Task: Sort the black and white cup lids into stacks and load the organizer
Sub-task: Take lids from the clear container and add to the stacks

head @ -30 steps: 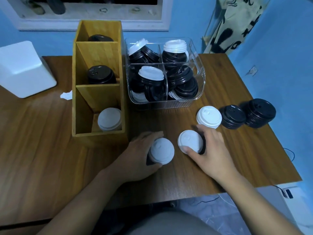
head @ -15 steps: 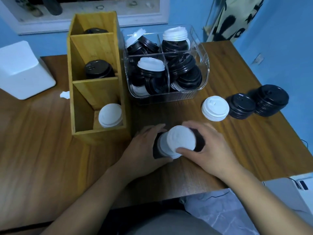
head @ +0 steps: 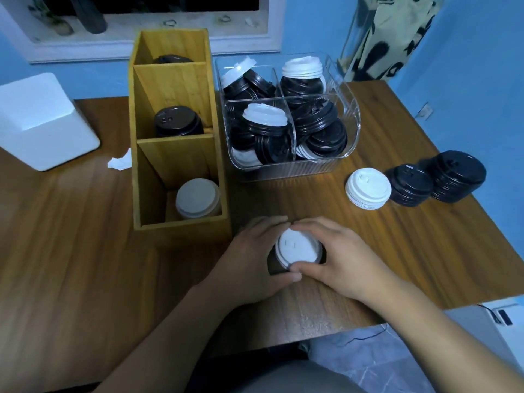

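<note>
While leaning over the counter [head: 397, 251], looking down on the wooden organizer [head: 175, 154] at left, carrying black lids [head: 177, 121] in its middle compartment and white lids [head: 197, 197] in the near one. Seeing a clear bin [head: 326, 168] just beside it, holding mixed lids, and at right a white stack [head: 368, 188] and two black stacks [head: 409, 184] standing. Curling left hand [head: 249, 268] and right hand [head: 340, 259] round a white-topped lid stack [head: 297, 248] near the front edge, fingertips touching behind it.

White box [head: 42, 123], paper scrap [head: 120, 162], patterned cloth [head: 388, 38]
</note>
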